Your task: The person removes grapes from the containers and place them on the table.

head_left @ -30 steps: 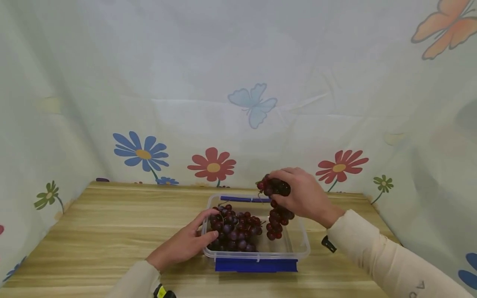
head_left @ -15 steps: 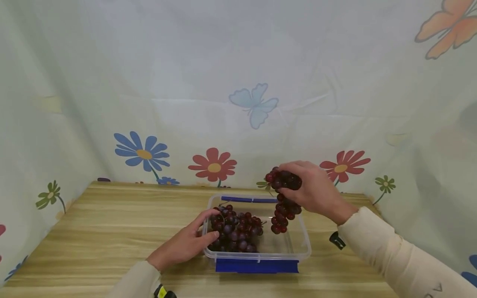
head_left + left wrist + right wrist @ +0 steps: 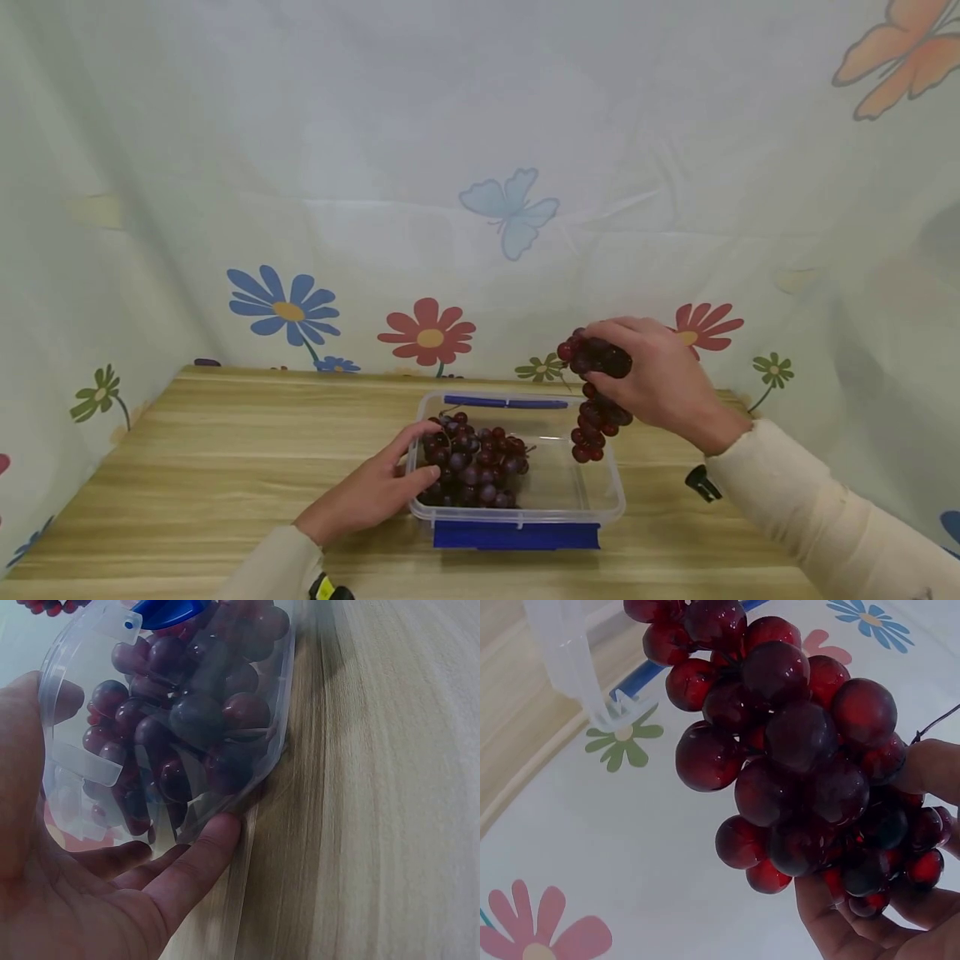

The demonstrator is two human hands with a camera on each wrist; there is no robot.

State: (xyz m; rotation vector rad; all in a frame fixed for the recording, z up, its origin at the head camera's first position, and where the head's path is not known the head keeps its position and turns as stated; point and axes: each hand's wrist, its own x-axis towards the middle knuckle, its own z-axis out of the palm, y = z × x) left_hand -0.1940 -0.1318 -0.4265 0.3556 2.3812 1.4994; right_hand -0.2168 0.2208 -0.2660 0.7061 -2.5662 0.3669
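High over the right side of a clear plastic container (image 3: 611, 479), my right hand (image 3: 663, 379) grips a bunch of dark red grapes (image 3: 592, 429) by its upper part. The lower grapes hang down, and a thin stem (image 3: 939, 718) pokes out near the fingers in the right wrist view. My left hand (image 3: 375, 492) holds the container's left wall, thumb hooked over the rim and the other fingers against the outside (image 3: 199, 859). Inside on the left lies another pile of grapes (image 3: 480, 471), seen through the wall in the left wrist view.
The container has blue latch flaps (image 3: 517, 535) at front and back. It stands on a wood-grain table (image 3: 247, 467). Behind and at both sides hangs a pale cloth (image 3: 360, 233) printed with flowers and butterflies.
My right hand has moved right and slightly up, carrying the bunch of grapes from over the container's middle to over its right side. The left hand and container stay put.
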